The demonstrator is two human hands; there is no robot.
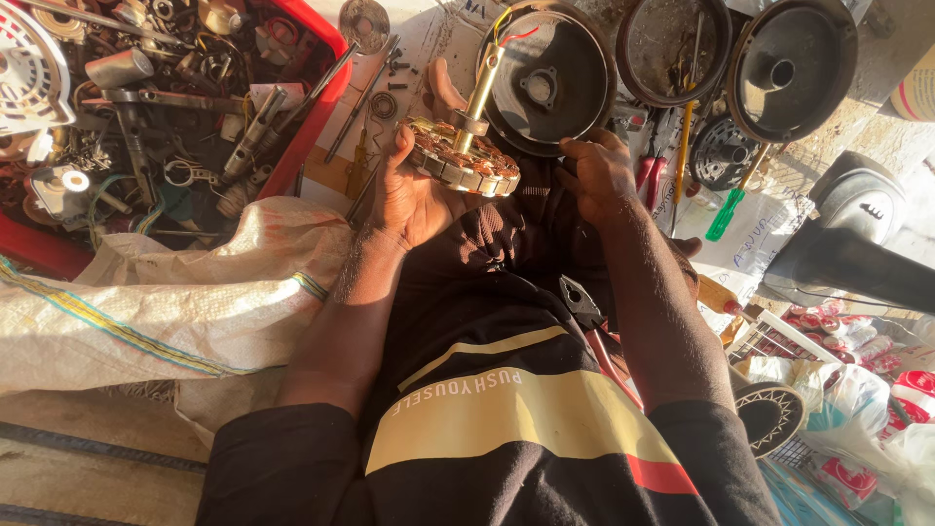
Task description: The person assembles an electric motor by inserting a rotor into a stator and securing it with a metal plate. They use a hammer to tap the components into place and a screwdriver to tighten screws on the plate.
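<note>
Head view: left hand [409, 200] fingers grip stator [463, 161]; right hand [596, 175] fingers curled, empty.

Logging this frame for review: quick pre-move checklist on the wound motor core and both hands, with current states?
1. Left hand has the wound motor core in a firm grip: ok, palm under it, fingers curled at its rim.
2. Brass shaft clear of obstruction: ok, it sticks up free, wires at its tip.
3. Right hand free: cannot tell, it rests on the dark cloth beside the core with fingers bent; nothing plainly in it.
4. Pliers within reach: ok, lying on the lap.
5. Green-handled screwdriver within reach: ok, on the paper to the right.
6. Coil winding condition: cannot tell, too small.
</note>
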